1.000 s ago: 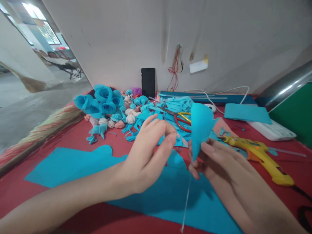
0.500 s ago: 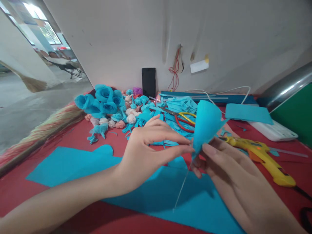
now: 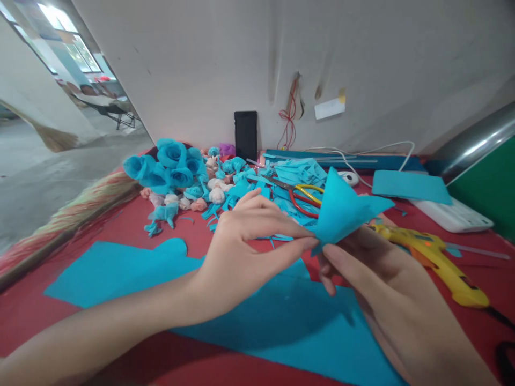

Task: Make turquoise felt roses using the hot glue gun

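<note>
Pinching the base of a blue paper piece (image 3: 341, 209). L. hand (image 3: 241, 257): thumb & forefinger closed on the narrow lower tip, other fingers loosely bent. R. hand (image 3: 386, 273): half-curled, thumb against the paper just beside that tip, fingers behind (partly hidden). The piece is held up between both hands, above the blue sheet (image 3: 281, 321), L. of the glue gun (image 3: 438, 262). Best practice, prob.: pinch low & firmly, w/ light R. support, so the flared top isn't crushed.
</note>
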The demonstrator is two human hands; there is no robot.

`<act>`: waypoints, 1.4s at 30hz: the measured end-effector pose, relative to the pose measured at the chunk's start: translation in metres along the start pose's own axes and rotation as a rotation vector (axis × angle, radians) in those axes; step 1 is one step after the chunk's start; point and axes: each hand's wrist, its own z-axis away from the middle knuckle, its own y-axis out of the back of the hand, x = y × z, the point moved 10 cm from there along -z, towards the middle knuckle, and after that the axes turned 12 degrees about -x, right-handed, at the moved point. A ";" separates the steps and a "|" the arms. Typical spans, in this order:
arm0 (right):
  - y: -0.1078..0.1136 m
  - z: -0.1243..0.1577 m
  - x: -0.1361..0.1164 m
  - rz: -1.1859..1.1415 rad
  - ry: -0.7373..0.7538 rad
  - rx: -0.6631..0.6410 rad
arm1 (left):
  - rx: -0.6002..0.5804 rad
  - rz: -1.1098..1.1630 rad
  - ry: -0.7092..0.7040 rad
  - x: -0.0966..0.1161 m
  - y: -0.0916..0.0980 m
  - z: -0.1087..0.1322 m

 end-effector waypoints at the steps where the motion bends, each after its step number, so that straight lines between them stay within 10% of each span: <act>1: 0.001 0.000 0.000 0.017 -0.005 0.000 | -0.006 -0.016 0.001 0.000 0.000 0.000; 20: -0.006 -0.007 0.008 -0.374 -0.034 -0.054 | -0.113 0.332 0.219 -0.038 -0.014 -0.002; 42: 0.007 0.000 -0.024 0.313 0.066 0.071 | -0.214 0.164 0.327 -0.079 -0.024 -0.008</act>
